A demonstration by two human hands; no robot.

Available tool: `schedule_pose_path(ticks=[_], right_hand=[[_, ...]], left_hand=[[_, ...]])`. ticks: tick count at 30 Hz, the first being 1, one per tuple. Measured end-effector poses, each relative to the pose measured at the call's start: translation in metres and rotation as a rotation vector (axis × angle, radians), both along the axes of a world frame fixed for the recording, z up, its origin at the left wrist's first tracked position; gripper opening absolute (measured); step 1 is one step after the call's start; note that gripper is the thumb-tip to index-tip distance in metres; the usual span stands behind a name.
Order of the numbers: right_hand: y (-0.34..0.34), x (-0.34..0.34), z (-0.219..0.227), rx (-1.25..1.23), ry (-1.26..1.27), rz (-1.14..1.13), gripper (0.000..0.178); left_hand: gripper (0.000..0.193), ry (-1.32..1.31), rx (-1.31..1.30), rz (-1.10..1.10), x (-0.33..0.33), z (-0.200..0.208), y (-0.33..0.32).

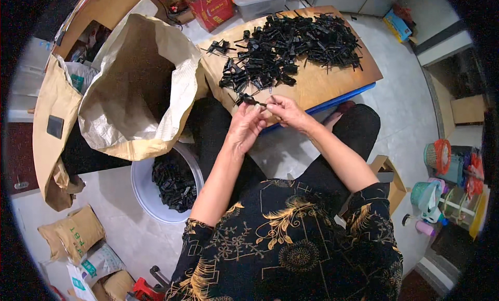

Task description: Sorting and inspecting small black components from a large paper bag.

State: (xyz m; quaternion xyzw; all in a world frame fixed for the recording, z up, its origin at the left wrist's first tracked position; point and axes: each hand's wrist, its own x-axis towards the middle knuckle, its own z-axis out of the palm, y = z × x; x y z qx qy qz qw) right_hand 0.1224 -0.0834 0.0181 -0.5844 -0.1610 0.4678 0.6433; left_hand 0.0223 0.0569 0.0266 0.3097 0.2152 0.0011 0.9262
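Observation:
My left hand (246,125) and my right hand (289,114) meet at the near edge of a wooden board (347,85). Between their fingertips is a small black plastic part (249,99) with thin prongs. My left fingers are closed round its lower side, while the right thumb and forefinger pinch its right end. Fingers partly cover the piece, so its full shape is hidden. Just beyond it, a large heap of similar black plastic parts (312,41) covers much of the board. One small cluster (221,47) lies apart at the heap's left.
Left of the board stands a big open paper sack (117,106). A white bucket (136,184) holding black pieces (174,182) is on the floor below it. Behind the board is a red box (210,10); a cardboard box (397,184) stands right of my arm. Baskets (431,155) line the right.

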Motion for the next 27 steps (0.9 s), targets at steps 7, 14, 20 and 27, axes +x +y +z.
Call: schedule_pose_path(ticks=[7, 14, 20, 27], right_hand=[[-0.016, -0.031, -0.011, 0.127, -0.151, -0.065, 0.016], [-0.03, -0.041, -0.025, -0.057, -0.444, -0.055, 0.018], [-0.033, -0.047, -0.006, -0.246, -0.525, -0.067, 0.023], [-0.036, -0.04, -0.002, -0.271, -0.551, -0.029, 0.027]], left_hand=[[0.045, -0.055, -0.01, -0.014, -0.006, -0.01, -0.008], [0.046, -0.006, 0.085, -0.047, -0.015, -0.007, -0.019], [0.041, 0.01, 0.212, -0.062, -0.017, -0.015, -0.023], [0.032, 0.099, 0.496, -0.096, -0.016, -0.021, -0.035]])
